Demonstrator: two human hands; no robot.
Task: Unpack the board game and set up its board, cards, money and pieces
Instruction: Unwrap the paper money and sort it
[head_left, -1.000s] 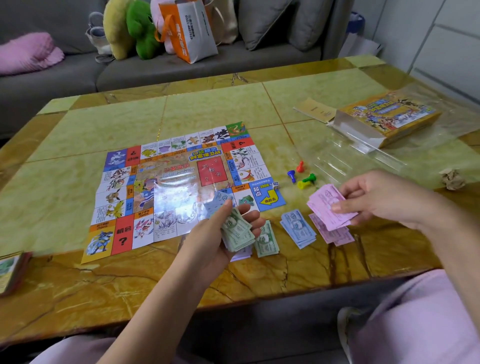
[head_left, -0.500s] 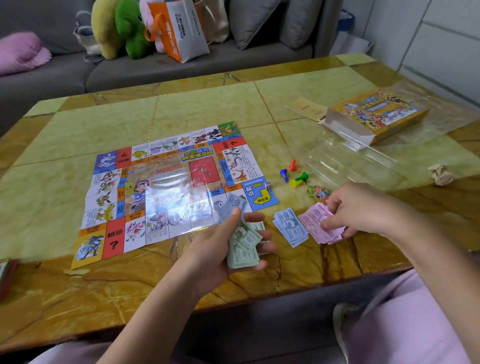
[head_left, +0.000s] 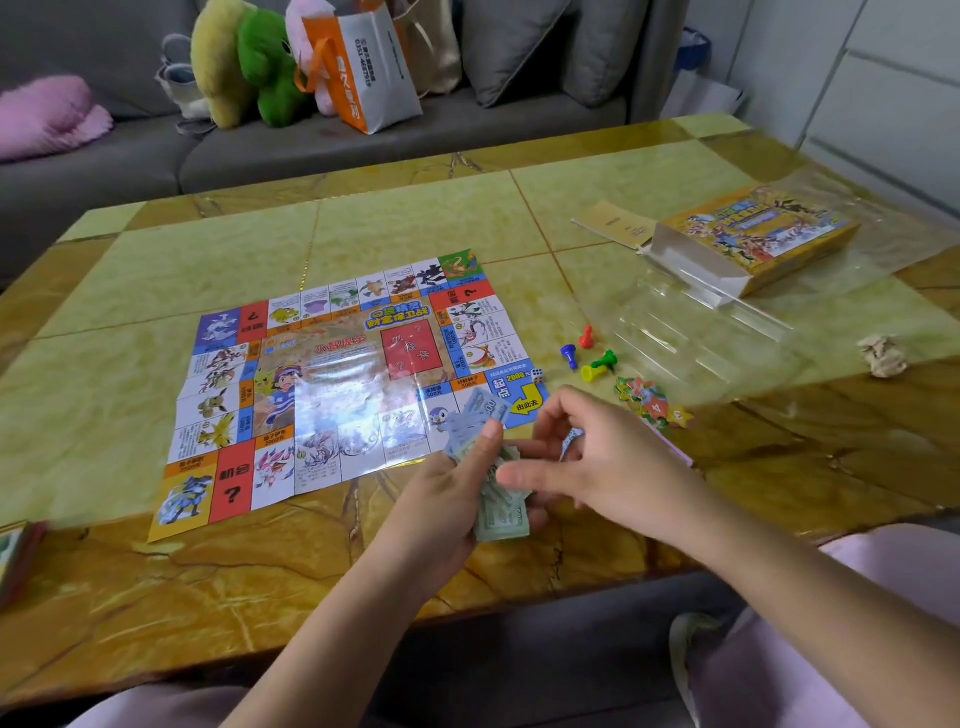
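Note:
The colourful game board (head_left: 332, 384) lies unfolded flat on the table. My left hand (head_left: 457, 483) grips a fanned stack of green and blue paper money (head_left: 501, 519) just in front of the board's near right corner. My right hand (head_left: 597, 457) is beside it, empty, its index finger stretched toward the stack. Edges of the blue money pile (head_left: 569, 441) and the pink money pile (head_left: 675, 452) show behind that hand. Red (head_left: 586, 336), blue (head_left: 569, 356), green (head_left: 605, 358) and yellow (head_left: 589, 373) pawns, a die (head_left: 537, 375) and star tokens (head_left: 644, 402) lie right of the board.
The yellow game box (head_left: 753, 239) lies at the far right on clear plastic wrap (head_left: 727, 338), a tan leaflet (head_left: 615, 223) beside it. A crumpled paper ball (head_left: 880, 356) is near the right edge. A card deck (head_left: 15, 556) sits at the left edge. A sofa stands behind the table.
My right hand set the pink bills down on their pile and moved left to the money in my left hand. The left hand stayed in place with its stack.

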